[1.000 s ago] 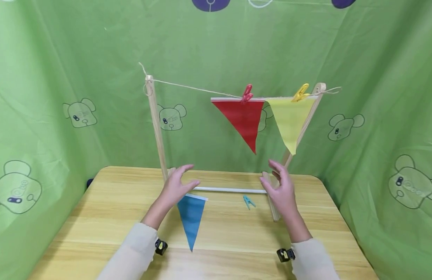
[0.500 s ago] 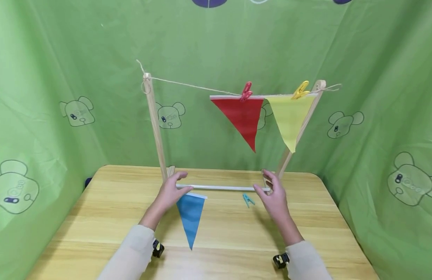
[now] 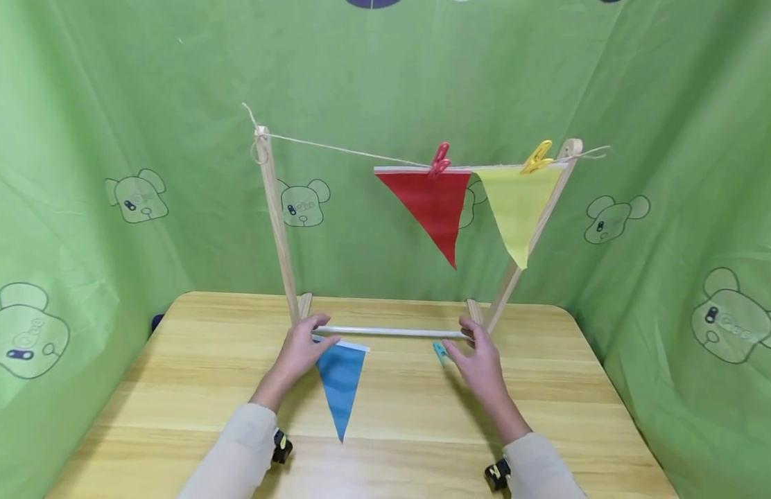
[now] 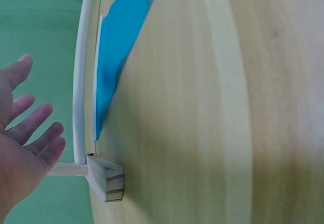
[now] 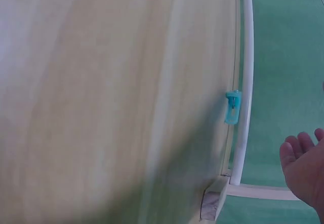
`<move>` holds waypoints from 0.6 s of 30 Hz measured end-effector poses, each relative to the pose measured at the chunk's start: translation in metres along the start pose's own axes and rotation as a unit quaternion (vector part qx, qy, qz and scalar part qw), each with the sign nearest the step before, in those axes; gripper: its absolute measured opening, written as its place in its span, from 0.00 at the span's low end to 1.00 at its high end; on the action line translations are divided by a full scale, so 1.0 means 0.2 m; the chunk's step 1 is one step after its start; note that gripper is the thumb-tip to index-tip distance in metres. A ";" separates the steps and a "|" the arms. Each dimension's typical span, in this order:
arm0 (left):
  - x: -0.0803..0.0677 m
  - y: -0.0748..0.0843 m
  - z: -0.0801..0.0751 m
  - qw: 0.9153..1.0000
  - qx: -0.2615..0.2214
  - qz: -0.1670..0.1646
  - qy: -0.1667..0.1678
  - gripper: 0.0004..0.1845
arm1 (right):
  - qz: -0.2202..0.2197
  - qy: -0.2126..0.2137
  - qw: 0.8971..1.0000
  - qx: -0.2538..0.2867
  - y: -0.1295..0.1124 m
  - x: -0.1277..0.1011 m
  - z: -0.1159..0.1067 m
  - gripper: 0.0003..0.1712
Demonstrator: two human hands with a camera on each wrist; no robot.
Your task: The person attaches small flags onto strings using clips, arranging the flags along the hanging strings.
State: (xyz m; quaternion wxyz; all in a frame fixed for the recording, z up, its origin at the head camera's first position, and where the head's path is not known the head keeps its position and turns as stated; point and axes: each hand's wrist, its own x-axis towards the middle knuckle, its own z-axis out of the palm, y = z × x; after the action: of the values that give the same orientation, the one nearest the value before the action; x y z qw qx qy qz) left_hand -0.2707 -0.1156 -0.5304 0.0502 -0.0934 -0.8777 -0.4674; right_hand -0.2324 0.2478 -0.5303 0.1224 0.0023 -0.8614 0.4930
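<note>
My left hand (image 3: 298,346) hovers over the top left corner of a blue pennant (image 3: 342,388) lying on the table. In the left wrist view its fingers (image 4: 38,127) are spread and relaxed, apart from the pennant (image 4: 116,46). My right hand (image 3: 483,364) is just right of a small light-blue clothespin (image 3: 438,352), its thumb tip partly over it in the head view. The right wrist view shows a gap between the loosely bent fingers (image 5: 298,145) and the clothespin (image 5: 233,107).
A string (image 3: 342,147) runs between two wooden posts (image 3: 275,215). Red (image 3: 438,208) and yellow (image 3: 513,208) pennants hang there, each under a clothespin of like colour. A white bar (image 3: 392,331) joins the posts low down, behind the blue pennant. Green cloth surrounds the table.
Both hands have come down toward the table. The right one has also moved left, close to the light-blue clothespin; the left one has shifted slightly left. The pennants and clothespins have stayed put.
</note>
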 end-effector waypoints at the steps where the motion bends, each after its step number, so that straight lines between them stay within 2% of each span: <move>1: 0.00 -0.01 0.00 1.000 0.005 -0.002 0.000 0.27 | 0.006 -0.001 1.000 -0.004 0.00 0.00 0.00 0.40; 10: -0.01 -0.04 0.03 0.999 0.043 -0.023 0.002 0.25 | 0.060 -0.030 0.996 -0.053 0.05 -0.02 0.02 0.40; 18: -0.01 -0.03 0.04 0.997 0.065 -0.028 0.014 0.24 | 0.066 -0.047 0.994 -0.076 0.07 -0.02 0.03 0.44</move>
State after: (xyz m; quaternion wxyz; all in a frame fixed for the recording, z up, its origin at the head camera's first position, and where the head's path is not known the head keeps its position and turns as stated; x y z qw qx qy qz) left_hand -0.2709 -0.1129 -0.5406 0.0557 -0.0591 -0.9078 -0.4116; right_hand -0.2308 0.2494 -0.5457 0.0488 -0.0405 -0.8994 0.4324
